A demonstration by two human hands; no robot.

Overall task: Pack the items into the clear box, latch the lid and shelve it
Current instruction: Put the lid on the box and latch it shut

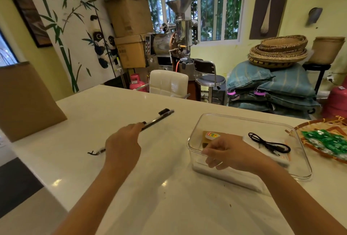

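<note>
Clear box (246, 120) at three o'clock, labels unreadable, right hand (231, 153) loosely curled, empty, at its rim; left hand (122, 141) pinches pens (159, 117).

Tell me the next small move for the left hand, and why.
Probably carry the pens rightward and lower them into the clear box. The left hand already grips them above the table, the box is open, and the right hand rests at its near rim.

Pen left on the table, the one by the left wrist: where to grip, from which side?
Pinch the pen at mid-barrel from above. It lies flat on the white table, so only its top and sides are open. The left hand already holds pens; the right hand looks freer.
</note>
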